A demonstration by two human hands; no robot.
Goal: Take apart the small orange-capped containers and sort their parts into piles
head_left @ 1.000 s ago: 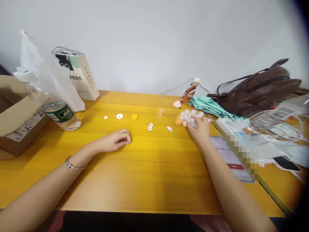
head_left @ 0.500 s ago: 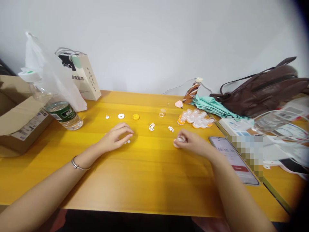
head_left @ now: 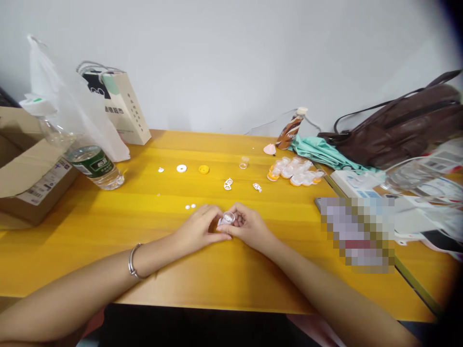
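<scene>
In the head view, a small clear plastic cup [head_left: 227,218] with something white inside is between my two hands. My right hand [head_left: 251,228] grips it from the right, thumb in front. Around its left side curve the fingers and thumb of my left hand [head_left: 200,227]; where they touch it is partly hidden. Just beyond my left hand lie two small white discs [head_left: 190,206]. Farther back are white openwork pieces [head_left: 228,183], a yellow ring-like part [head_left: 204,169], a white disc [head_left: 181,168] and another clear cup [head_left: 244,163].
Several clear-and-orange pieces [head_left: 294,171] are grouped at back right, near a drink bottle [head_left: 289,129] and teal cloth [head_left: 321,154]. A blurred-out phone [head_left: 354,233] lies right. A water bottle [head_left: 92,166] and cardboard box [head_left: 32,183] stand left.
My right hand has brought the clear cup leftward and nearer to me. My left hand has moved right, away from the small white discs, to meet it.
</scene>
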